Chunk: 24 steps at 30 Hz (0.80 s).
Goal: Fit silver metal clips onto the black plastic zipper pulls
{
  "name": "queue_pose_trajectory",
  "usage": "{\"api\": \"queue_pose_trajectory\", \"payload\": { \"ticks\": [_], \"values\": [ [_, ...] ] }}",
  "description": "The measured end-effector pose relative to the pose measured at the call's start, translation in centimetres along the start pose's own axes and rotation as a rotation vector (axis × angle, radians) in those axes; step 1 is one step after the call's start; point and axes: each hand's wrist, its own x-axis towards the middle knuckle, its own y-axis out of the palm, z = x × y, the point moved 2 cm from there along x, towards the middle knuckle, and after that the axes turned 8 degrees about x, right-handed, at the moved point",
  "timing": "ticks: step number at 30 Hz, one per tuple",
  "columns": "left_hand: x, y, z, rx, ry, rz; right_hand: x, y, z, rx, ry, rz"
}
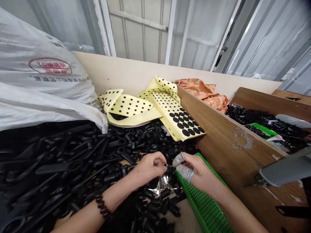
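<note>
Fingers (159, 162) pinch tiny black plastic part (166, 165)

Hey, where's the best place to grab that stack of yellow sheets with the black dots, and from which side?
Probably the near edge of the stack of yellow sheets, coming from your side with fingers above and below. That edge faces you and lies on loose black plastic parts. The wooden divider crowds its right side, and curled yellow sheets block the far end.
</note>
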Motion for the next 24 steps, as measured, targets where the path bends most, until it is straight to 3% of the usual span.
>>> {"api": "queue_pose_trajectory", "payload": {
  "ticks": [5,11,13,18,24],
  "values": [
    [-2.0,-1.4,-0.1,-0.404,-0.111,-0.106,-0.3,1.3,1.3,-0.006,-0.079,0.057],
    [-5.0,-0.7,0.3,-1.0,-0.263,-0.198,-0.3,2.7,2.8,-0.098,-0.183,0.02],
    [-5.8,-0.6,0.2,-1.09,-0.287,-0.241,-0.5,2.7,3.1,-0.096,-0.198,0.02],
    [-7.3,-0.6,-0.6,-0.938,-0.236,-0.284,-0.9,2.2,3.7,-0.04,-0.147,-0.013],
    [-8.2,-0.7,-0.9,-0.438,0.034,-0.336,-0.8,2.7,4.4,0.02,-0.141,0.033]
  ]
}}
